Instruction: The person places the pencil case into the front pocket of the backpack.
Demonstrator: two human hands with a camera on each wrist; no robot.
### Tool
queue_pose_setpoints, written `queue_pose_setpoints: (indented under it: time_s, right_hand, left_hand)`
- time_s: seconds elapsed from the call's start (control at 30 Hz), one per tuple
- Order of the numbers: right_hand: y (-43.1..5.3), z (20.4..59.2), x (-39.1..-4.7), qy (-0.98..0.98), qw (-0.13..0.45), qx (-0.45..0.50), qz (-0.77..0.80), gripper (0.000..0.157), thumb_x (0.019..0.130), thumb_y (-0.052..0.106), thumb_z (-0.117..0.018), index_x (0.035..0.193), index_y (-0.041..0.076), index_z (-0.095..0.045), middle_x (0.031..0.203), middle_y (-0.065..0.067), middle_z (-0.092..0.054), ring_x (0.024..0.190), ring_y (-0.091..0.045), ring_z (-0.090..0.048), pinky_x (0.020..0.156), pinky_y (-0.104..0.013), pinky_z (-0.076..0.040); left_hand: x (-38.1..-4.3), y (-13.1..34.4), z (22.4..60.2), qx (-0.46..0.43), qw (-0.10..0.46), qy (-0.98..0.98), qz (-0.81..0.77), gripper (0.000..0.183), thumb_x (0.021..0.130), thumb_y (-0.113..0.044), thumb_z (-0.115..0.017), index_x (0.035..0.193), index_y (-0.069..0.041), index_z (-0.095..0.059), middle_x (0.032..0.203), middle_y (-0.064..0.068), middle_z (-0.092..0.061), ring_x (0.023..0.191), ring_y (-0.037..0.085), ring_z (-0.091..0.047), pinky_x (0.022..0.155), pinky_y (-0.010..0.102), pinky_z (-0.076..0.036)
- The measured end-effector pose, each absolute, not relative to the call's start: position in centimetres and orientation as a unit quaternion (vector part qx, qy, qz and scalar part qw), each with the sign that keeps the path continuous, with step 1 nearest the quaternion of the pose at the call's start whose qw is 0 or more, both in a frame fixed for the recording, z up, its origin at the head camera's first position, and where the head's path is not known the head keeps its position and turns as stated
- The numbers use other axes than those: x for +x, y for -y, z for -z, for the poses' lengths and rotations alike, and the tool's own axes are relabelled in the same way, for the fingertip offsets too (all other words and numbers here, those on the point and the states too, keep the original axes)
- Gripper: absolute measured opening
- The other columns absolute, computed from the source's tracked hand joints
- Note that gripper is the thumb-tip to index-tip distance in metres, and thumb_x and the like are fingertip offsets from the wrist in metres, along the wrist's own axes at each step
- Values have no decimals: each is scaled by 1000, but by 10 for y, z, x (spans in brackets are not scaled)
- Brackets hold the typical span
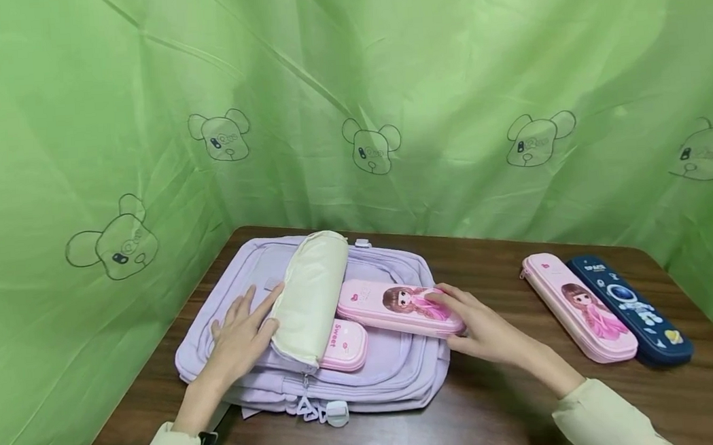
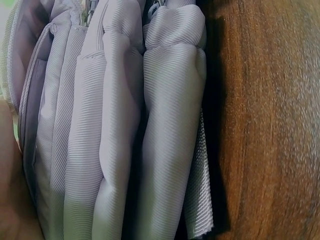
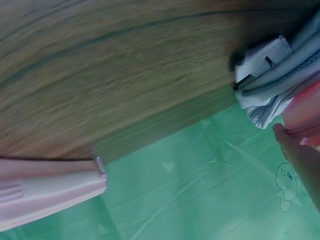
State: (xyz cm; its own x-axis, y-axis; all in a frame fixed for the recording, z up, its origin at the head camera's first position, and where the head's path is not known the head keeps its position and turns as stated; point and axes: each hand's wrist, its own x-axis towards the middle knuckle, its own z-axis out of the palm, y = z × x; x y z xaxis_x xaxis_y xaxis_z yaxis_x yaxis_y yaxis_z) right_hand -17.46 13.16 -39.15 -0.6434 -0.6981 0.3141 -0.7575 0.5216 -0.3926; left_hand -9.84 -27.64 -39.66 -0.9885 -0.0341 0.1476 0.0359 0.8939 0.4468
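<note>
A lilac backpack [image 1: 408, 263] lies flat on the table. Across its front, a cream panel [image 1: 312, 293], which looks like a folded-back pocket lining, partly covers a pink pencil case marked "Sweet" [image 1: 346, 346]. My left hand [image 1: 241, 338] has its fingers spread over the backpack's front, index finger and thumb touching the cream panel's left edge. With my right hand [image 1: 476, 324] I hold the right end of another pink pencil case [image 1: 370, 303] with a doll picture, thumb on the near side and fingers on top. Its left end lies against the cream panel.
To the right on the brown table [image 1: 475, 256], a pink doll-print pencil case [image 1: 556, 285] and a dark blue space-print one [image 1: 650, 306] lie side by side. A green curtain [image 1: 445, 60] hangs behind. Zip charms and a buckle [image 1: 337, 413] hang at the backpack's near side.
</note>
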Motion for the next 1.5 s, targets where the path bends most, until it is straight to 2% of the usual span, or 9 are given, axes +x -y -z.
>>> queue_pose_setpoints:
  time_s: [0.63, 1.03, 1.5]
  right_hand:
    - [-103, 398, -195, 848, 62, 444, -283, 64, 68, 9, -70, 129, 6, -52, 135, -28, -41, 122, -41, -41, 97, -54, -36]
    - [-72, 404, -195, 849, 55, 442, -284, 65, 64, 9, -70, 128, 7, -53, 135, -30, -41, 123, -42, -40, 99, -53, -35]
    - [-46, 412, -202, 846, 47, 458, -269, 71, 64, 9, -74, 130, 6, -50, 135, -26, -41, 123, -38, -39, 101, -49, -33]
  left_hand:
    - [-100, 277, 397, -5, 79, 971, 226, 53, 96, -38, -36, 147, -38, -24, 151, 21, -16, 133, 48, -15, 89, 79, -2]
    - [-99, 276, 399, -6, 81, 971, 223, 51, 96, -38, -35, 146, -40, -24, 152, 20, -15, 133, 48, -15, 90, 78, -1]
    - [-99, 275, 400, -1, 81, 971, 225, 51, 96, -38, -36, 146, -40, -26, 152, 19, -15, 134, 47, -14, 91, 78, 0]
